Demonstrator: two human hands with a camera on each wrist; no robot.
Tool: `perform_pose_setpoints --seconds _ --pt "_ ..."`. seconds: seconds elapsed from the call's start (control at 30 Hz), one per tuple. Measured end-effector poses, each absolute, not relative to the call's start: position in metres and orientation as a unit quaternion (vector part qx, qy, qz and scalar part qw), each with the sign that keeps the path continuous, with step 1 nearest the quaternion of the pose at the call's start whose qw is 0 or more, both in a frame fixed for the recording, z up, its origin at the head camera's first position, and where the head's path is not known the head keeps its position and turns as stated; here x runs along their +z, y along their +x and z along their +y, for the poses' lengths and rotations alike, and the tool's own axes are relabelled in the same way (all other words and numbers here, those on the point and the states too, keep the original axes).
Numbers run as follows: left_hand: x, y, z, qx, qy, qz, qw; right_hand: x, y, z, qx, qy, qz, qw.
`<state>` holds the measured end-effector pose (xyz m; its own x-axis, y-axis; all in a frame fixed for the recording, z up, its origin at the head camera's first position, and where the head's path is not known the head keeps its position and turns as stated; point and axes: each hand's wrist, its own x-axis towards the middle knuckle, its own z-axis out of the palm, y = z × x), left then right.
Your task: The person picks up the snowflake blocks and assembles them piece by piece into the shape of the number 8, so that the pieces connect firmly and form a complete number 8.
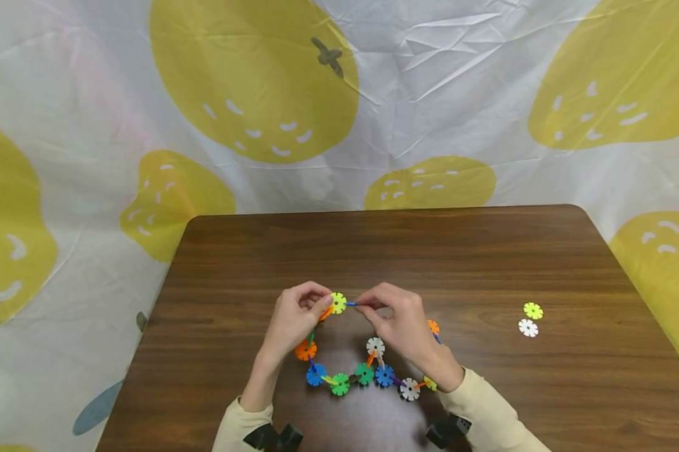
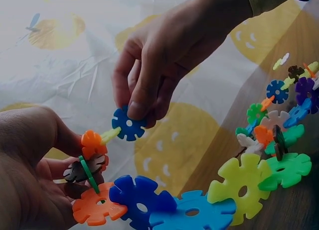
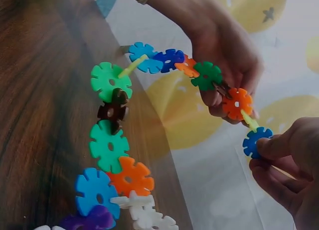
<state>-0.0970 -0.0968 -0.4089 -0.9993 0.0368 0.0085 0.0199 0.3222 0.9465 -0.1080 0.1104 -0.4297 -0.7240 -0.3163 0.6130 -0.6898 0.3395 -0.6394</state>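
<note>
My left hand (image 1: pixel 292 319) grips the end of a chain of notched plastic discs by an orange disc (image 3: pixel 237 105). A yellow disc (image 1: pixel 338 303) sticks out from that orange one. My right hand (image 1: pixel 398 321) pinches a dark blue disc (image 2: pixel 128 123) between thumb and fingers, and this blue disc meets the yellow one's edge. From the left hand the chain curves down through an orange disc (image 1: pixel 306 350), a blue disc (image 1: pixel 315 375) and a green disc (image 1: pixel 340 384). A white disc (image 1: pixel 376 346) stands up mid-chain. The right forearm hides part of the chain's other end.
A loose yellow disc (image 1: pixel 533 311) and a loose white disc (image 1: pixel 528 328) lie to the right on the brown wooden table (image 1: pixel 249 251). Behind the table hangs a white cloth (image 1: pixel 294 182) printed with yellow fruit. Each wrist wears a black camera.
</note>
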Motion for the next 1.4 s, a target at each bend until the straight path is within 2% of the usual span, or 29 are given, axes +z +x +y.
perform_pose_setpoints --seconds 0.2,0.4,1.07,1.23,1.4 --pt "-0.407 -0.096 -0.094 0.580 0.010 0.815 -0.010 -0.429 -0.104 0.106 0.470 0.315 -0.789 0.241" --pt "-0.408 -0.097 -0.090 0.621 0.000 0.783 -0.012 -0.434 -0.102 0.104 0.468 0.306 -0.786 0.262" --pt "-0.410 -0.096 -0.094 0.645 -0.008 0.764 0.024 -0.443 -0.106 0.109 0.487 0.335 -0.772 0.234" --pt "-0.411 -0.096 -0.097 0.652 -0.010 0.758 0.025 -0.444 -0.106 0.124 0.461 0.295 -0.807 0.222" --pt "-0.412 -0.096 -0.099 0.651 -0.008 0.758 0.028 -0.449 -0.110 0.148 0.417 0.241 -0.844 0.236"
